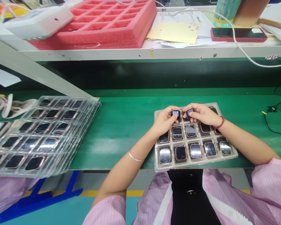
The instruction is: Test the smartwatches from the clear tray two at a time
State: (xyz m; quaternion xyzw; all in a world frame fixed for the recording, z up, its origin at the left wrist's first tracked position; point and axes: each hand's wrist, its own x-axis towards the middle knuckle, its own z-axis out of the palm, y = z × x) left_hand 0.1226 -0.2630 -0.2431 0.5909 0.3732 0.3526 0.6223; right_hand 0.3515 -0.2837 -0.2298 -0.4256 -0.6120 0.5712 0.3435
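Note:
A clear plastic tray [196, 163] on the green bench holds several square watch faces with dark glass and gold-coloured rims. Over its back row, my left hand [164, 119] grips a watch face [175, 113] whose lit screen shows a code pattern. Just to the right, my right hand [202, 114] has its fingers closed on another watch face [189, 112], also lit with a pattern. The two hands are close together, thumbs on the watch faces. In the front row, watch faces such as this one [180, 153] lie in their compartments. My hands cover part of the back row.
Stacked clear trays [61, 137] of watch faces stand at the left. Above the green bench [117, 131], a shelf [121, 55] carries pink foam [138, 34], papers and a phone [239, 34]. Black cables [269, 122] lie at the right; a white cable hangs over the shelf edge.

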